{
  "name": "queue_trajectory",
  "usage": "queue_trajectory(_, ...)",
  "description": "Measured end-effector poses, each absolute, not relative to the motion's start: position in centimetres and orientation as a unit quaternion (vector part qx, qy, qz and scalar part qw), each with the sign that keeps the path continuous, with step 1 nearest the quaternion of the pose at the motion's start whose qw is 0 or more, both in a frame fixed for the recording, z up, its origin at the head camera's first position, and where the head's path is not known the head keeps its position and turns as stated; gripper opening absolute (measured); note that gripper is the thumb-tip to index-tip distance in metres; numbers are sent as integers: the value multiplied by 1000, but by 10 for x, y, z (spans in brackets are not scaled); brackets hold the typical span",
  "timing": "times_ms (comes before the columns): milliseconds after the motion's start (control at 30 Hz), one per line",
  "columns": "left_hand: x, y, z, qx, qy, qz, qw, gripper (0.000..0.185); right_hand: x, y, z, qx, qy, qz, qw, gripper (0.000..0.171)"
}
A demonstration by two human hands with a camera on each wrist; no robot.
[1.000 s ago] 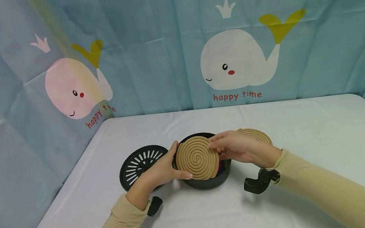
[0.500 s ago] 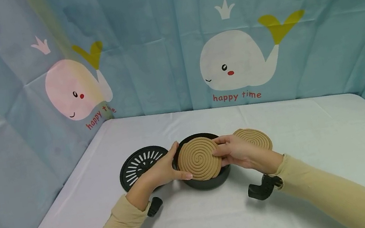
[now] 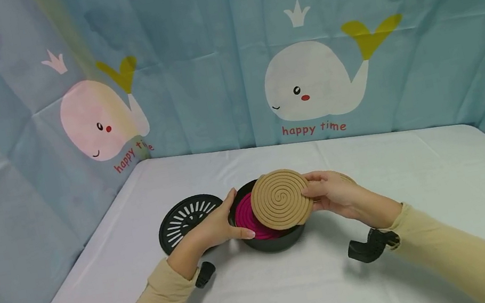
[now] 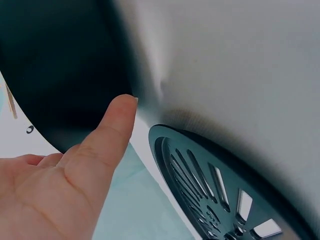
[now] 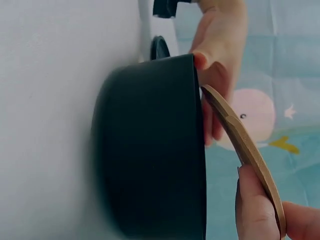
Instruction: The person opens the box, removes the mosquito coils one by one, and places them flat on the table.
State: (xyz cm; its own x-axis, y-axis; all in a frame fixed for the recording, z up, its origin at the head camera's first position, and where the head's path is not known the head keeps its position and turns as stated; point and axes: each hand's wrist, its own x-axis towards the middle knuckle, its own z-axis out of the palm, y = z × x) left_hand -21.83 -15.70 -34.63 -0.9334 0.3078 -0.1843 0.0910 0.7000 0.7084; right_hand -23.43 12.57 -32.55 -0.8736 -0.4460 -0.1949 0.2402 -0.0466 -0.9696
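Observation:
Tilted above the right side of a round black mosquito coil holder [image 3: 275, 243], a tan mosquito coil [image 3: 281, 198] is pinched at its right edge by my right hand [image 3: 340, 198]. The right wrist view shows that coil [image 5: 245, 140] edge-on, its far end close to the holder's rim. A magenta coil [image 3: 245, 217] lies inside the holder, partly covered by the tan one. My left hand [image 3: 212, 228] grips the holder's left side, with the thumb at the near wall and the fingers at the far side. Its thumb [image 4: 112, 130] touches the dark wall in the left wrist view.
A black slotted lid [image 3: 192, 218] lies flat on the white-covered table [image 3: 287, 295], left of the holder. Behind my right hand, another tan coil [image 3: 346, 177] is mostly hidden. A light blue whale-print curtain [image 3: 204, 98] stands behind the table.
My right hand has taken hold of the tan coil's edge and moved it rightward and up from over the holder, uncovering the magenta coil. The left hand stays in place.

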Motion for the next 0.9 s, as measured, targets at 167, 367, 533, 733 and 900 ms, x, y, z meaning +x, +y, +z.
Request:
queue_trajectory(167,-218,-157,-346,110,910,372,145,114,-231,139,-321,-79,650,-719,233,58)
queue_trajectory(367,-217,-158,-347,112,910,373,144,114,-230,159,-321,-87,642,-726,231,60)
queue_trajectory(533,-218,-159,-347,113,909,373,146,114,-228,175,-320,-99,654,-719,213,62)
queue_trajectory(733,-220,-160,-349,115,908,376,145,114,-227,194,-317,-84,657,-721,201,65)
queue_trajectory(900,-220,-160,-350,116,907,376,146,115,-226,210,-316,-82,646,-734,193,66)
